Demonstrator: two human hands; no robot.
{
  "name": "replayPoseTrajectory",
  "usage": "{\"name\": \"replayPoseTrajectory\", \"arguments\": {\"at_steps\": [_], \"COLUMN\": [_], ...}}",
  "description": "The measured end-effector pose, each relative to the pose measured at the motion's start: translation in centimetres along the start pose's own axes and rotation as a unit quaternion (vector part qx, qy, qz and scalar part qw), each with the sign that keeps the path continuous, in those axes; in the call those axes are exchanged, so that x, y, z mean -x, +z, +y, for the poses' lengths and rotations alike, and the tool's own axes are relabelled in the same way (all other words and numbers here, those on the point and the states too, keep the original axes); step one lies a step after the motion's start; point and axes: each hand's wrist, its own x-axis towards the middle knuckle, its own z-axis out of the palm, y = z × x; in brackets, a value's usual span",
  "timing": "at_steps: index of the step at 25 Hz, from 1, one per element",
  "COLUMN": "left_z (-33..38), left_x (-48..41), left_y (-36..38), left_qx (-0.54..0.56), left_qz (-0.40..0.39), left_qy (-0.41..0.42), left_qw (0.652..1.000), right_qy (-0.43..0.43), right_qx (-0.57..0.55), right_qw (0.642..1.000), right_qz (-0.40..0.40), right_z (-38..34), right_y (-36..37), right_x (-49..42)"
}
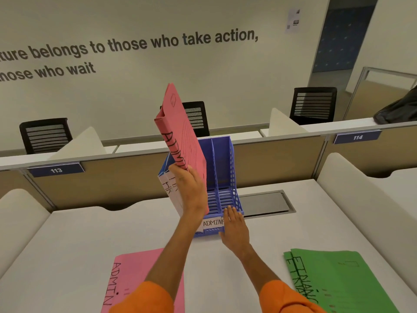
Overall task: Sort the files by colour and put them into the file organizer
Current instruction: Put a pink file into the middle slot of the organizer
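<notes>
Pink file [180,129] marked ADMIN is up in the air, held near-upright w/ a slight lean, its lower edge over the left-middle part of the blue file organizer [222,177] at the back of the desk [67,233]. Left hand [190,190] has it by the lower edge, fingers and thumb clamped on the cover. Right hand [234,229] rests on the organizer's front lip just right of the ADMIN label [213,222], fingers together & flat, gripping nothing, prob. bracing the tray.

A white file [172,193] already stands in the left slot, partly hidden behind the wrist. Middle and right slots look empty as far as can be seen. On the desk near the person: another pink file [140,274], also ADMIN, at left; a green stack [343,281] at right, well apart from the organizer.

Step in hand, I'd judge: drop the pink file into the slot w/ the ADMIN label. To do it well:
- Line the bottom edge up betw. the two dividers before lowering; the lean could catch it on a divider top or send it into the white file's slot.
- Straighten to vertical, then slide down, don't drop. The organizer is light plastic and may skid, so keep the right hand pressing on the lip.
- Keep the spine closed in the grip so the covers don't splay and snag.

Remaining: second pink file, then the green ones.
</notes>
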Motion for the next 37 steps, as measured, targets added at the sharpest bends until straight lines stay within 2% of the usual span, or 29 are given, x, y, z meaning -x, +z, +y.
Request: {"name": "replayPoseTrajectory", "arguments": {"at_steps": [4, 12, 22, 28, 37], "left_z": [-3.1, -8.8, -14.7, -16.6, -15.3], "left_x": [-0.3, 0.0, 1.9, 3.7, 4.9], "left_y": [2.7, 5.8, 6.8, 7.5, 6.4], "left_qx": [-0.004, -0.050, -0.113, -0.186, -0.163], "left_qz": [0.018, 0.011, 0.003, -0.035, -0.069], "left_qy": [-0.020, 0.001, -0.059, -0.122, -0.161], "left_qw": [1.000, 0.999, 0.992, 0.974, 0.971], "right_qy": [0.011, 0.020, 0.032, 0.034, 0.034], "right_qx": [-0.002, -0.039, -0.046, -0.032, -0.029], "right_qw": [1.000, 0.999, 0.998, 0.999, 0.999], "right_qz": [0.007, 0.017, 0.021, 0.015, 0.015], "right_z": [0.2, 0.4, 0.5, 0.3, 0.2], "right_y": [1.5, 2.7, 3.4, 3.3, 3.7], "right_x": [-0.5, -0.8, -1.0, -1.1, -1.2]}}
